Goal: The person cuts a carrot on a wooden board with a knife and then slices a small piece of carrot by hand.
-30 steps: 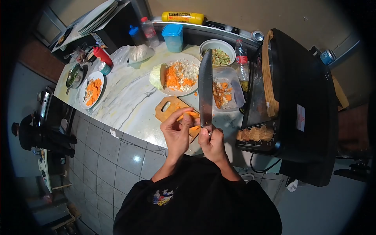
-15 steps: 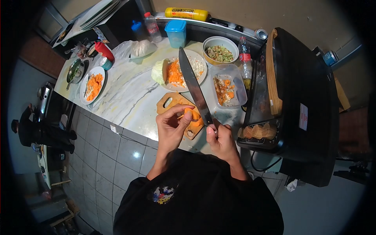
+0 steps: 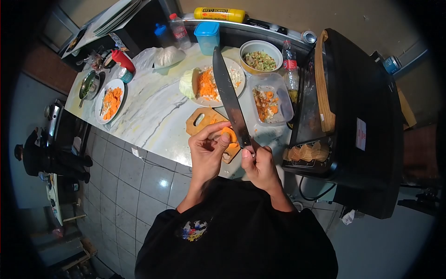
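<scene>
As my right fingers (image 3: 246, 160) grip the long dark steel knife (image 3: 227, 88), its blade angled forward, my left fingers (image 3: 212, 129) pinch an orange carrot piece (image 3: 230, 133) just beside it, above the brown wooden board (image 3: 191, 126).

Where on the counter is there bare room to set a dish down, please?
The widest bare patch is the marble between the oval plate and the cutting board, reaching the counter's front edge. It is crowded towards the oven, where the bowl, clear tub and red-labelled bottle stand close.
</scene>
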A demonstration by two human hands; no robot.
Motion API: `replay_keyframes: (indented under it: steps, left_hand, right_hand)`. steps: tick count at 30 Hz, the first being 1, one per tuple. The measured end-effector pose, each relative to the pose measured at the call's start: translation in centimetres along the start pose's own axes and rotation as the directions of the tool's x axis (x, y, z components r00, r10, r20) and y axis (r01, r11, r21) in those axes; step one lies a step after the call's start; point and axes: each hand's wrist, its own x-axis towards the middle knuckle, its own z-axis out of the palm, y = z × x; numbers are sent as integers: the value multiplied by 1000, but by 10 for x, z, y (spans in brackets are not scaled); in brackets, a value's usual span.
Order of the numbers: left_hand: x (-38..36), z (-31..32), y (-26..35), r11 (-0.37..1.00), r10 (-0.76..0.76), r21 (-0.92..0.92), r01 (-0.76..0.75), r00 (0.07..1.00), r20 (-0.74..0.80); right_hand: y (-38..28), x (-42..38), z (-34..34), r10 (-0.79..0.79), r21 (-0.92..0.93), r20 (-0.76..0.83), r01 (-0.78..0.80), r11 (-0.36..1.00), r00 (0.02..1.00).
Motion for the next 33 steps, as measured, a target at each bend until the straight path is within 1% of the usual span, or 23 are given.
replay_keyframes:
  steps: [5,6,9,11,16,18,22,23,25,27,29,33]
  left_hand:
    - [-1,4,0,994,19,-106,-20,1000,-10]
    - [-2,3,-2,994,21,-104,-22,1000,-10]
    - [-6,4,-7,992,0,-126,-6,999,-47]
    - [-8,9,-9,981,-18,-194,-2,994,-103]
    - [-9,13,-8,969,-16,-246,-6,996,-88]
    - [-10,14,-9,966,-13,-260,-9,996,-86]
    - [-12,22,-9,952,-45,-307,-12,983,-178]
    - [-13,24,-9,948,-67,-319,-5,975,-213]
    - [-14,26,-10,946,-61,-324,-15,973,-223]
    - [-14,28,-13,943,-52,-332,-31,970,-237]
    - [-13,28,-16,927,-65,-372,-36,965,-255]
    - [-13,29,-18,937,-105,-349,-3,951,-290]
  right_hand:
    - [0,-2,2,-26,-24,-9,26,999,1000]
    - [0,-2,2,-27,-28,-7,27,999,1000]
    - [-1,-3,4,-9,26,-12,9,1000,1000]
    - [4,-3,8,-18,33,-24,18,999,1000]
    - [3,-4,10,-39,29,-46,41,999,998]
    - [2,-4,15,-39,49,-127,45,998,991]
    - [7,-6,17,-32,35,-116,37,999,993]
    - [4,-4,19,-64,24,-146,68,997,987]
    - [3,-3,20,-97,11,-174,100,995,980]
    - [5,-5,20,-69,48,-142,76,996,988]
    - [7,-4,23,-66,36,-154,72,997,986]
    - [11,-4,26,-56,5,-166,58,998,985]
